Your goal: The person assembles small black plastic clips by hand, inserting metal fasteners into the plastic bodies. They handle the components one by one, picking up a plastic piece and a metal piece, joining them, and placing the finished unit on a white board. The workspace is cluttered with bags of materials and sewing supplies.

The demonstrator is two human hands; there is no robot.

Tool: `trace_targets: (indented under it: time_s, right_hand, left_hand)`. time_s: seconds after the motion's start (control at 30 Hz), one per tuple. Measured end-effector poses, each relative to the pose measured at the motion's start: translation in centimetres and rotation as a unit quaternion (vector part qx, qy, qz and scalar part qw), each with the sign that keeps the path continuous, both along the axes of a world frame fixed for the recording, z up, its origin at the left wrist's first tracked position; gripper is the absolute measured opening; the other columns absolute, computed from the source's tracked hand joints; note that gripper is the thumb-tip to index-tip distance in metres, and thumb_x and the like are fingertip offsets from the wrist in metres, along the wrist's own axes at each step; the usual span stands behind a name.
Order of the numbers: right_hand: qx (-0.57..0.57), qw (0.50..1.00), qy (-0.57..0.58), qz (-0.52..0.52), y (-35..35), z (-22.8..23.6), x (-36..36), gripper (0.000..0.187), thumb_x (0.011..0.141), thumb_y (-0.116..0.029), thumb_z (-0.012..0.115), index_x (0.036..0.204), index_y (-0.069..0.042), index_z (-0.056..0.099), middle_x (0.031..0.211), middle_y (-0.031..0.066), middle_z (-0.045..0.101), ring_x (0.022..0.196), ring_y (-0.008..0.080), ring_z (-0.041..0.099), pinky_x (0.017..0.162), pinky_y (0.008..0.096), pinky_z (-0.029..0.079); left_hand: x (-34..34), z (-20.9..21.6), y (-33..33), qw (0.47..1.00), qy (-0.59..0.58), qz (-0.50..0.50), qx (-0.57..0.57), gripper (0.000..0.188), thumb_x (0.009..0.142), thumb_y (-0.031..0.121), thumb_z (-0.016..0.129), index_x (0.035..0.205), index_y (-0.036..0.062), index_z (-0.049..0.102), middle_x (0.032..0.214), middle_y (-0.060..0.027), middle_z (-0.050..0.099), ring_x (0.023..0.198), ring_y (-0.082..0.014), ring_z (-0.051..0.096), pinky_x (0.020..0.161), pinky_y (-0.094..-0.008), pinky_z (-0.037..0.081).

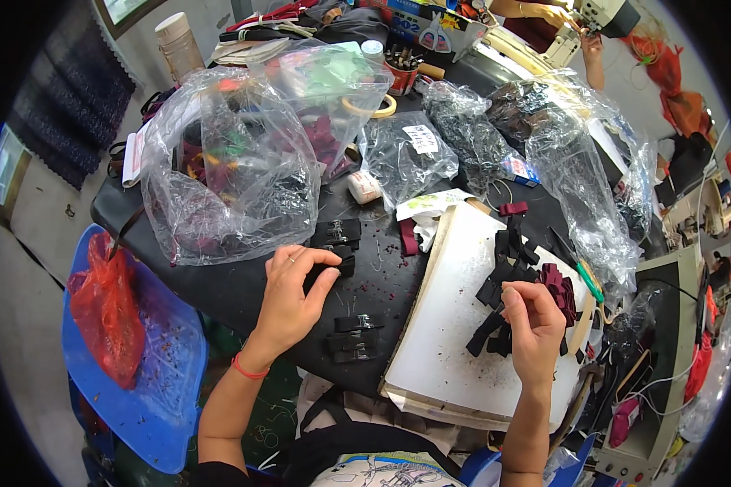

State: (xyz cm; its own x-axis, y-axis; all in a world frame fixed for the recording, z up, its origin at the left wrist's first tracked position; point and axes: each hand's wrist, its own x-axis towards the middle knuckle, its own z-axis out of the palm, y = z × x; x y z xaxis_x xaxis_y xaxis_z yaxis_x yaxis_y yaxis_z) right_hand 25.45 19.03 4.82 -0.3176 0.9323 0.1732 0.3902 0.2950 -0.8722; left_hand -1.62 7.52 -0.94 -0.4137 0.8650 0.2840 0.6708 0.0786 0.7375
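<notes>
Near the centre of my view, toward nine o'clock, I see small black rectangular pieces with shiny glints [338, 233]; a second glossy black group [355, 339] lies at six o'clock. At three to four o'clock sits a loose heap of flat, folded black ribbon strips [503, 272], with pleated maroon ribbon [557, 286] beside it.

I have the left hand [292, 288] at eight o'clock, palm down, thumb and forefinger curved close together at the lower edge of the upper black pieces; I cannot tell whether they grip one. The right hand [536, 325], at four o'clock, is raised over the ribbon heap's near edge, fingers curled and thumb against forefinger; I cannot tell whether anything is pinched there.

Under the ribbons is a flat white board [439, 316] on the dark, smooth table [300, 341], which is sprinkled with maroon crumbs. A crinkled clear plastic bag [260, 195] fills ten o'clock, green-handled scissors [590, 280] lie at three, and a co-worker's hand [552, 15] is at a sewing machine [562, 49] toward one.
</notes>
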Motion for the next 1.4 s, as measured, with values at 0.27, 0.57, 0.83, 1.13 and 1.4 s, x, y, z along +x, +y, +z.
trace_targets:
  time_s: [0.27,0.57,0.83,1.13,1.4]
  right_hand:
    - [0.149,0.977,-0.148,-0.030,4.7,1.5,-0.4,0.011,0.087,-0.007,0.067,0.093,0.001,0.068,0.077,0.0088,0.063,0.067,0.0184,0.059,0.066,0.0272,0.048]
    - [0.169,0.934,-0.302,0.088,8.5,-1.1,-1.1,0.023,0.085,-0.009,0.067,0.106,-0.002,0.063,0.097,0.0151,0.056,0.084,0.0319,0.059,0.078,0.0414,0.049]
    - [0.112,0.971,0.006,0.209,1.4,-1.2,-1.6,0.024,0.073,0.016,0.062,0.090,-0.001,0.061,0.106,0.0135,0.068,0.078,0.0177,0.066,0.070,0.0281,0.054]
    - [0.047,0.984,0.018,0.168,-1.1,-0.9,-1.9,0.032,0.075,0.012,0.066,0.103,-0.002,0.065,0.111,0.0153,0.067,0.092,0.0267,0.066,0.082,0.0319,0.052]
    - [0.191,0.958,-0.097,0.191,-3.1,-1.3,-4.3,0.045,0.070,-0.002,0.080,0.110,0.000,0.059,0.096,0.0127,0.063,0.081,0.0291,0.060,0.069,0.0366,0.049]
  left_hand:
    - [-0.3,-2.5,1.8,0.980,0.200,-0.019,0.001,0.036,0.087,0.014,0.066,0.121,0.0052,0.057,0.134,-0.0153,0.043,0.128,-0.0377,0.037,0.108,-0.0514,0.029]
    - [-1.3,-2.8,4.0,0.955,0.278,-0.087,-0.062,0.055,0.089,0.026,0.065,0.137,0.0064,0.047,0.146,-0.0194,0.034,0.137,-0.0406,0.031,0.113,-0.0522,0.026]
    - [4.3,1.7,1.9,0.834,-0.516,-0.190,-0.040,0.044,0.099,0.025,0.056,0.133,-0.0021,0.049,0.125,-0.0154,0.058,0.114,-0.0232,0.059,0.097,-0.0369,0.049]
    - [6.2,1.7,1.8,0.766,-0.612,-0.193,-0.037,0.026,0.092,0.008,0.064,0.114,-0.0031,0.056,0.097,-0.0086,0.064,0.088,-0.0125,0.066,0.080,-0.0251,0.056]
    - [7.3,2.1,1.3,0.807,-0.577,-0.127,0.020,0.031,0.092,0.007,0.063,0.121,-0.0007,0.052,0.100,-0.0061,0.062,0.093,-0.0093,0.060,0.084,-0.0232,0.050]
